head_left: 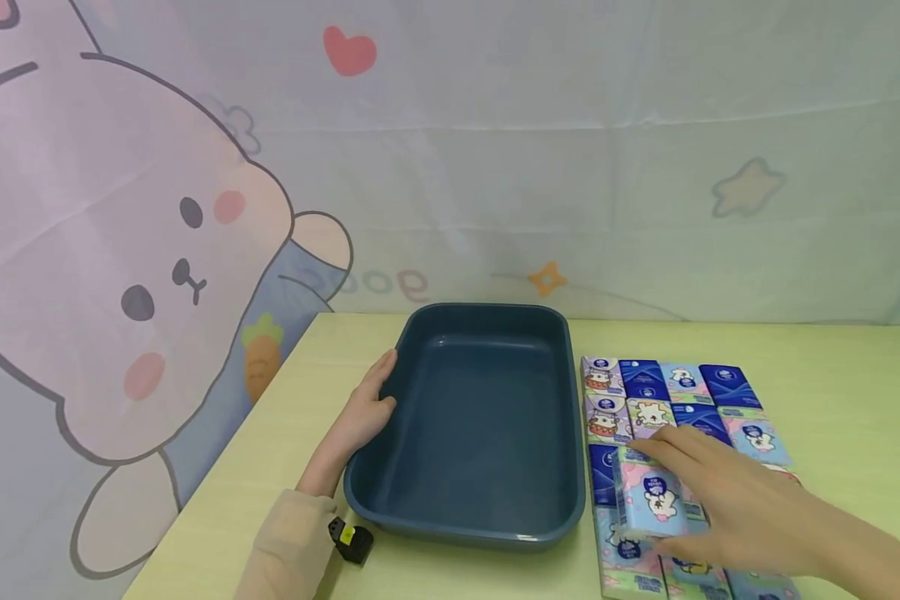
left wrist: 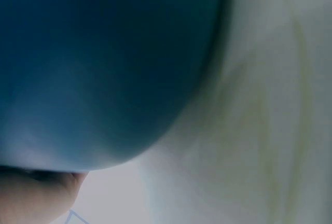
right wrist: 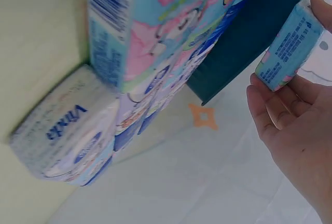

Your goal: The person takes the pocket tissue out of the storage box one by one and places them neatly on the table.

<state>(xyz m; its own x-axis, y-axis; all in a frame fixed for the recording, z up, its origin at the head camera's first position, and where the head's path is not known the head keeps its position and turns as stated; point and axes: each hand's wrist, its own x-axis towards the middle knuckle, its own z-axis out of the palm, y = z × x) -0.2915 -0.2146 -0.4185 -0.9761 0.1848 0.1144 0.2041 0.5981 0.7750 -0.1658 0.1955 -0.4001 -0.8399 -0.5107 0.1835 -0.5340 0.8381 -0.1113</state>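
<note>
A pack of pocket tissues (head_left: 651,500), pink and light blue with a cartoon animal, is pinched between the thumb and fingers of my right hand (head_left: 750,492). In the right wrist view this tissue pack (right wrist: 289,49) shows its printed narrow side, raised above the other packs. Below it, rows of tissue packs (head_left: 648,379) in blue, purple and pink lie side by side. My left hand (head_left: 363,417) rests along the left side of a dark blue bin (head_left: 487,417), fingers extended. The left wrist view shows the bin's outer wall (left wrist: 104,79) close up.
Just right of the bin stands the block of tissue packs. A small black object with a yellow label (head_left: 351,540) sits beside the left sleeve (head_left: 292,542). Behind the pale yellow table (head_left: 840,375) hangs a cartoon-printed cloth (head_left: 495,183).
</note>
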